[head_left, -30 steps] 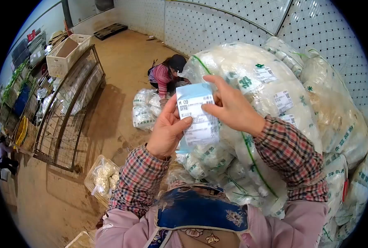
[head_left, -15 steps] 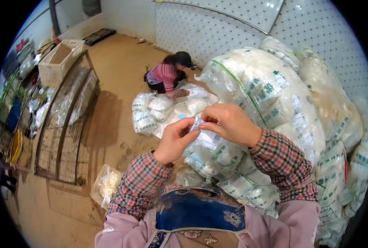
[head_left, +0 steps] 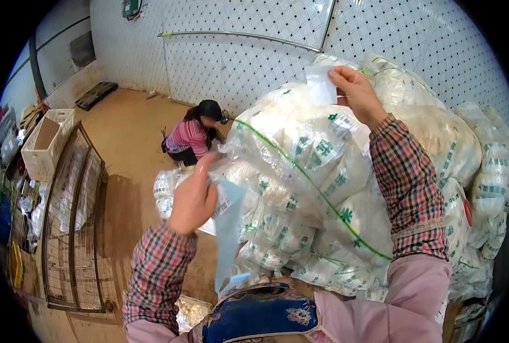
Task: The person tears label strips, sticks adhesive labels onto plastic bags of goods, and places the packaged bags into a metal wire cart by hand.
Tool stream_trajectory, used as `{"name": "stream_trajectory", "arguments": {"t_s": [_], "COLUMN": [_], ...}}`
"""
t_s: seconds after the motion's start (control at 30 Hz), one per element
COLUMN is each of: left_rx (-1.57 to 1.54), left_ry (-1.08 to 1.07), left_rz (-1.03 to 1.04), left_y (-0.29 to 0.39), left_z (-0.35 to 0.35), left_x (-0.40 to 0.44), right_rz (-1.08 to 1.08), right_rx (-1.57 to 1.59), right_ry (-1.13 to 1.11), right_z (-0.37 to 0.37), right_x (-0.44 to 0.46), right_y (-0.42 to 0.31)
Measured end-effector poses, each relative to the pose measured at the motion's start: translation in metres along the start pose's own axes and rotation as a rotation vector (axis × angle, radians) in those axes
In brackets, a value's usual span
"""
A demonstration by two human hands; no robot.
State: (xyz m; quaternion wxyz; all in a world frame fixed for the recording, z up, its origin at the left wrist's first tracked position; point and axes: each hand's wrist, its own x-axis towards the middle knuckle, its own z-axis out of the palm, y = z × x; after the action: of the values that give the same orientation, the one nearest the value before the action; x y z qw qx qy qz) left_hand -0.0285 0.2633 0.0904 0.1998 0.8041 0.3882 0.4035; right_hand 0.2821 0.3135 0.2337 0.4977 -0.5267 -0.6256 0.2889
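Observation:
My left hand (head_left: 193, 197) is closed on a strip of labels (head_left: 227, 228) with light-blue backing, which hangs down towards my chest. Up and to the right, my right hand (head_left: 357, 94) pinches a small white label (head_left: 321, 86) by its edge. That label is over the top of a large clear plastic bag (head_left: 300, 131) packed with smaller bags bearing green print. A printed label (head_left: 346, 126) shows on the bag just below my right hand. A green-edged strip runs diagonally down the bag's front.
A person (head_left: 193, 134) in a striped top crouches beyond the bags. At left are a metal mesh cage (head_left: 74, 228) and a cream crate (head_left: 47, 143). More filled bags (head_left: 443, 137) are heaped at right. A container of pale pieces (head_left: 191, 313) sits low by my left sleeve.
My hands have moved apart; my right hand has risen over the large bag with a separate label, while my left keeps the strip. The view has shifted to the right.

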Motion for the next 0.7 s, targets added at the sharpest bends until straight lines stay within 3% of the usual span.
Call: {"name": "stream_trajectory", "arguments": {"t_s": [0.03, 0.1, 0.17, 0.2, 0.27, 0.33, 0.37, 0.43, 0.57, 0.67, 0.7], "left_rx": [0.072, 0.126, 0.121, 0.122, 0.066, 0.141, 0.218, 0.278, 0.254, 0.141, 0.076], "left_ry": [0.07, -0.058, -0.392, -0.392, -0.431, -0.494, -0.561, -0.505, -0.522, -0.469, -0.44], "left_rz": [0.132, 0.234, 0.161, 0.162, 0.356, 0.272, 0.187, 0.238, 0.206, 0.211, 0.21], "left_y": [0.005, 0.013, 0.048, 0.049, 0.042, 0.047, 0.048, 0.035, 0.027, 0.016, 0.013], "left_z": [0.006, 0.024, 0.033, 0.05, 0.085, 0.088, 0.09, 0.082, 0.062, 0.069, 0.071], "left_x": [0.023, 0.077, 0.13, 0.153, 0.186, 0.201, 0.206, 0.197, 0.152, 0.142, 0.14], "right_rz": [0.046, 0.208, 0.313, 0.311, 0.311, 0.119, 0.121, 0.005, -0.033, -0.699, -0.698], "right_rx": [-0.052, 0.033, 0.156, 0.142, 0.122, 0.015, 0.015, -0.181, -0.085, -0.617, -0.618], "right_ry": [-0.039, -0.07, -0.111, -0.164, -0.224, -0.121, -0.13, -0.111, -0.053, -0.107, -0.109], "right_z": [-0.006, -0.009, -0.008, -0.014, -0.03, -0.045, -0.05, -0.054, -0.043, -0.037, -0.035], "right_x": [0.009, 0.022, 0.027, 0.037, 0.052, 0.064, 0.069, 0.073, 0.056, 0.043, 0.04], "right_y": [0.006, 0.021, 0.028, 0.043, 0.068, 0.08, 0.086, 0.089, 0.071, 0.07, 0.072]}}
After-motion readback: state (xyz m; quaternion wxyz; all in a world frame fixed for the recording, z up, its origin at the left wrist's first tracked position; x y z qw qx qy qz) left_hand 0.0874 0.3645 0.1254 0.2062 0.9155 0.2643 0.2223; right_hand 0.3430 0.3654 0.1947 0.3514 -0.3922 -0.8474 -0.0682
